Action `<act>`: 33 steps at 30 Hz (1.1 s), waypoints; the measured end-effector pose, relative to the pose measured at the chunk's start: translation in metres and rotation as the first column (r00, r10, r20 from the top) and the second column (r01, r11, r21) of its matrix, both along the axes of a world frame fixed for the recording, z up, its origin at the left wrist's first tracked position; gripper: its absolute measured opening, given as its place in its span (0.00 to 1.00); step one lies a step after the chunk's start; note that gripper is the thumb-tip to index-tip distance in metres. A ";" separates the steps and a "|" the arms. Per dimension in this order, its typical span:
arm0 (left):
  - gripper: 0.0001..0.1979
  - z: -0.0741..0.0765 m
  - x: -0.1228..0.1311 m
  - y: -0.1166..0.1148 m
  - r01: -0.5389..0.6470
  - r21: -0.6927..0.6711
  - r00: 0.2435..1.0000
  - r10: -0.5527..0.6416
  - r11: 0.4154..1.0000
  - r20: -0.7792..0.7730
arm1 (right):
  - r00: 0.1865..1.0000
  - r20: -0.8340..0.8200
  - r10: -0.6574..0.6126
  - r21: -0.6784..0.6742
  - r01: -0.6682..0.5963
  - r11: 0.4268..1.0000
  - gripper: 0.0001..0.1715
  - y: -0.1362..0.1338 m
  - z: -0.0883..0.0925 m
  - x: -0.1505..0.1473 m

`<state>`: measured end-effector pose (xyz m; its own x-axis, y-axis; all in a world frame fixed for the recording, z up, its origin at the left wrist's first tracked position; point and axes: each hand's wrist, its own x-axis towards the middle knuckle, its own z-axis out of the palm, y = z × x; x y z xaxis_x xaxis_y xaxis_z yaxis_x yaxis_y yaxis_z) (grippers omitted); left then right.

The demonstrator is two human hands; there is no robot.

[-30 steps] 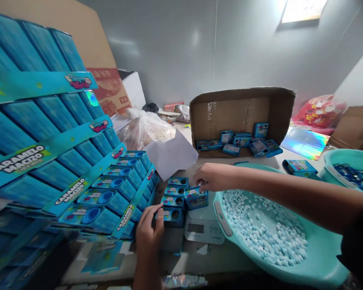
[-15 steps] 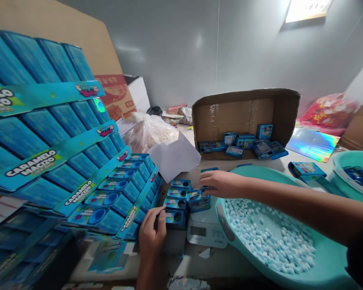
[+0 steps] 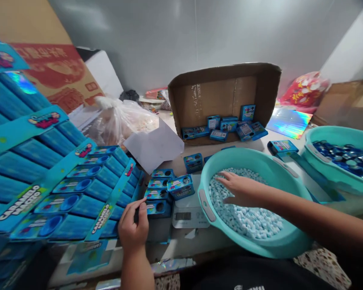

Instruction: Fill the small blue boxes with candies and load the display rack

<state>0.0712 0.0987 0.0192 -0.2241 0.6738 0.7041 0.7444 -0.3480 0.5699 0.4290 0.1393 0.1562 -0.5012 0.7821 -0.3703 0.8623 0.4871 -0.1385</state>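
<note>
Right hand [image 3: 234, 189] has moved since the earlier frame, off the blue box [image 3: 180, 187] on the scale [image 3: 196, 220], and is now over the white pellets [image 3: 257, 222] in the turquoise basin [image 3: 269, 250], right of the scale. Fingers are spread and the grip is released; nothing is seen held. Nearest, left of the scale, the left hand [image 3: 134, 221] has thumb and forefinger at the front box [image 3: 154, 208] of a short row; whether it grips or merely touches cannot be told. Pellets are judged light, hard and apt to roll, best scooped from the heap with cupped fingers. They appear small, rounded and pale blue-white. The blue box, seated on the scale, is judged to be thin card: light, stiff at the edges, liable to dent; both side walls offer the soundest hold, clear of the top hole. It is printed with lettering and has a dark round opening toward its right end. Behind the scale stands another box [image 3: 193, 163]; farthest back, a brown carton [image 3: 214, 94] contains loose blue boxes [image 3: 229, 124].
</note>
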 end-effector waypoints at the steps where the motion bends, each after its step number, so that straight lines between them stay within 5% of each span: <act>1: 0.08 0.000 0.000 0.000 -0.004 -0.005 1.000 0.004 1.000 0.001 | 1.000 0.028 -0.008 -0.066 0.010 0.998 0.52 -0.003 -0.006 0.002; 4: 0.08 0.001 -0.001 -0.001 -0.021 -0.013 1.000 0.021 1.000 0.002 | 0.996 0.089 0.016 -0.146 -0.003 0.989 0.59 -0.006 -0.012 -0.002; 10: 0.09 0.002 -0.001 -0.001 -0.020 -0.014 1.000 0.019 1.000 -0.007 | 0.997 0.062 0.039 -0.137 -0.030 0.990 0.32 -0.008 -0.006 -0.011; 17: 0.09 0.001 -0.001 0.000 -0.029 0.015 0.999 0.029 0.999 -0.029 | 0.990 0.137 0.013 -0.213 0.016 0.977 0.19 -0.004 0.002 -0.016; 26: 0.08 0.002 0.001 0.000 -0.013 0.012 1.000 0.013 1.000 -0.016 | 0.976 0.195 0.096 -0.250 -0.045 0.967 0.22 -0.002 -0.003 -0.016; 33: 0.08 0.004 0.002 -0.001 0.003 0.014 1.000 -0.003 1.000 -0.012 | 0.973 0.230 0.036 -0.266 0.027 0.964 0.28 0.006 0.002 -0.012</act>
